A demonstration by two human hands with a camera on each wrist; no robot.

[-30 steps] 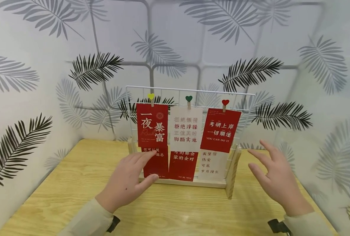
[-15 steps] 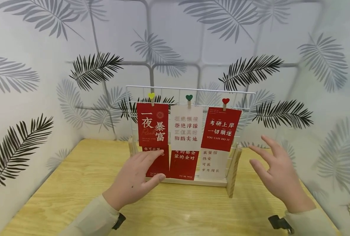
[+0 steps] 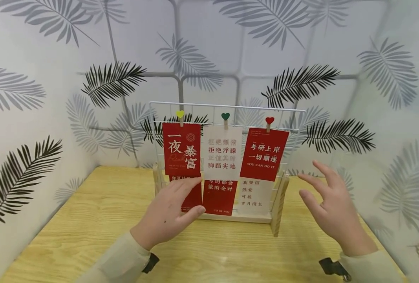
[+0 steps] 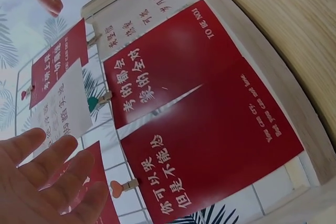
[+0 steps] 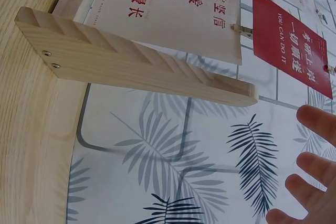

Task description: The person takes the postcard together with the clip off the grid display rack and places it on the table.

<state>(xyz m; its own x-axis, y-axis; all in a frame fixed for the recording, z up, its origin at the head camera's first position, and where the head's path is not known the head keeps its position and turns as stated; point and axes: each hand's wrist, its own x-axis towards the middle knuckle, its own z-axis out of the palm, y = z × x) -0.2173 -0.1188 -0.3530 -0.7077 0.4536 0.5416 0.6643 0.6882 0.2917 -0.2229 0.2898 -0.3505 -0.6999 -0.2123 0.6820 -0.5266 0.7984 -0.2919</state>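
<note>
Several red and white cards hang in two rows on a white wire grid rack (image 3: 244, 107). Clothespins with a yellow heart (image 3: 180, 114), a green heart (image 3: 225, 116) and a red heart (image 3: 269, 120) hold the upper row. My left hand (image 3: 168, 212) hovers in front of the lower left red card (image 4: 215, 150), fingers extended and nothing held; it covers part of that card in the head view. An orange heart clip (image 4: 119, 188) shows at that card's edge. My right hand (image 3: 333, 208), fingers spread and holding nothing, is in the air right of the rack's wooden side post (image 5: 136, 61).
The rack's wooden base (image 3: 244, 218) stands on a wood-grain table (image 3: 89, 220). Behind and beside the table are walls (image 3: 209, 43) with a leaf pattern. A dark strap (image 3: 150, 262) is at my left wrist, another strap (image 3: 331, 267) at my right.
My left hand has drifted right across the front of the lower left card, covering more of its text. The right hand has barely moved, and the cards hang as before.
</note>
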